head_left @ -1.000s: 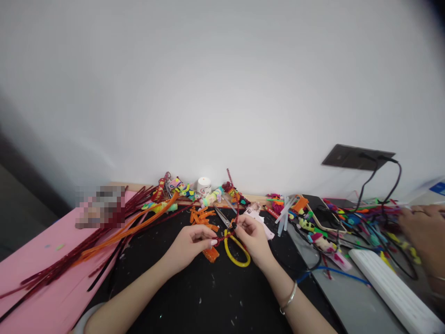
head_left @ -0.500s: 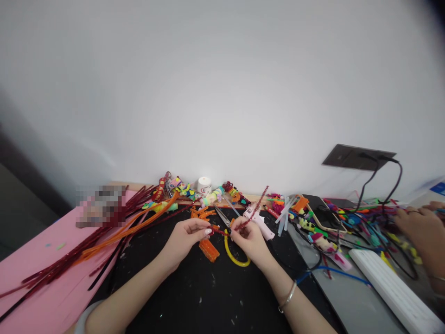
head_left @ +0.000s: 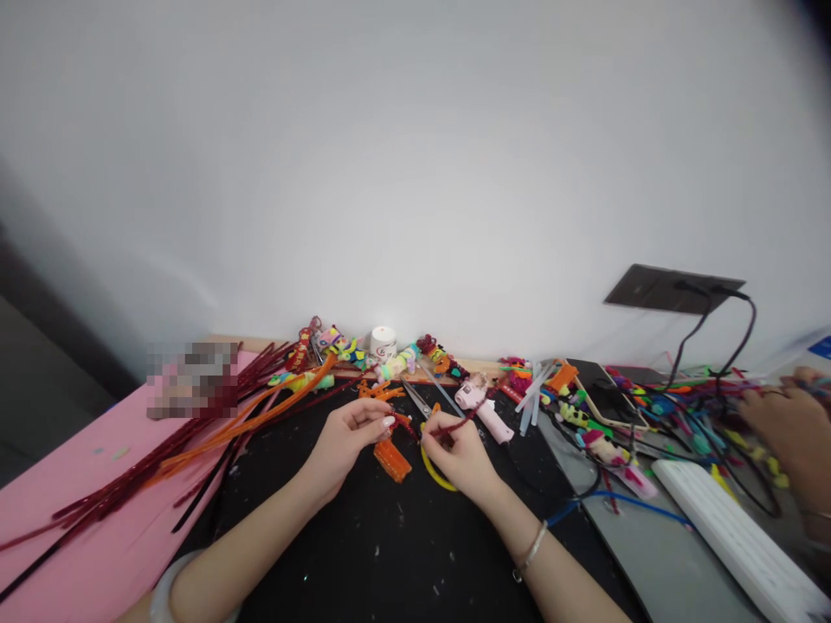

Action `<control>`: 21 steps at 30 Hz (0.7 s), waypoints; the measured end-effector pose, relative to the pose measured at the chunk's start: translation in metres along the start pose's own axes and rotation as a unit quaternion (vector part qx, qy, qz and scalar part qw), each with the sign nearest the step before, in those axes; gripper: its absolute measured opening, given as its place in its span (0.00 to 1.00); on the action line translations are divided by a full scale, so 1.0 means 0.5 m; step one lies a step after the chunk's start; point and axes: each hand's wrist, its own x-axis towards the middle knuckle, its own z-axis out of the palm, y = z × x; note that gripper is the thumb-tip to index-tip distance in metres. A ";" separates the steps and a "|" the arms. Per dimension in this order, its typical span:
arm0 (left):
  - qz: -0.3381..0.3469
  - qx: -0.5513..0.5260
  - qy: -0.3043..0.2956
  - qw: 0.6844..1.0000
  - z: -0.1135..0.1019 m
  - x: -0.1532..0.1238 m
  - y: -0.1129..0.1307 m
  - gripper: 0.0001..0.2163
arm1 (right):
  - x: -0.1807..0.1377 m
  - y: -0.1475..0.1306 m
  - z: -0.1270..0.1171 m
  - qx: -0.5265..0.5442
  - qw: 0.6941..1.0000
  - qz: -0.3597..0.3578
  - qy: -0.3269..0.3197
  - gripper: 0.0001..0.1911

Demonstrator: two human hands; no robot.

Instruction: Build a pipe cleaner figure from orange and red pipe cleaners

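Note:
My left hand (head_left: 351,437) pinches a dark red tinsel pipe cleaner (head_left: 406,426) between thumb and fingertips. The fingers of my right hand (head_left: 460,452) are closed on the same pipe cleaner, and its free end slants up to the right past them. Scissors (head_left: 416,398) with a yellow handle lie on the black mat, partly covered by my right hand. Just below the left fingertips is an orange fuzzy block (head_left: 393,460). More orange pipe-cleaner pieces (head_left: 381,392) lie behind my hands. A pale pink glue gun (head_left: 486,413) rests beyond my right hand.
Long red and orange pipe cleaners (head_left: 188,441) spread over the pink surface at left. Along the wall stand small figures and a white cup (head_left: 383,343). At right are glue sticks (head_left: 533,398), a phone (head_left: 603,394), cables, a white power strip (head_left: 733,536) and another person's hand (head_left: 782,424).
The pipe cleaner's free end, upright before, now leans lower to the right over the glue gun. My right hand has turned slightly and hides more of the yellow handle.

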 end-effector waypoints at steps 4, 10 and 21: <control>0.009 0.006 0.003 1.000 0.000 -0.002 -0.001 0.14 | -0.004 -0.004 0.009 -0.005 0.999 -0.030 -0.011 0.07; 0.029 0.028 0.015 0.999 0.007 -0.008 0.002 0.15 | -0.008 -0.013 0.013 -0.036 0.995 -0.094 -0.025 0.08; 0.044 0.061 0.024 0.997 0.022 -0.019 0.008 0.14 | -0.012 -0.018 0.027 -0.058 0.988 -0.135 -0.047 0.09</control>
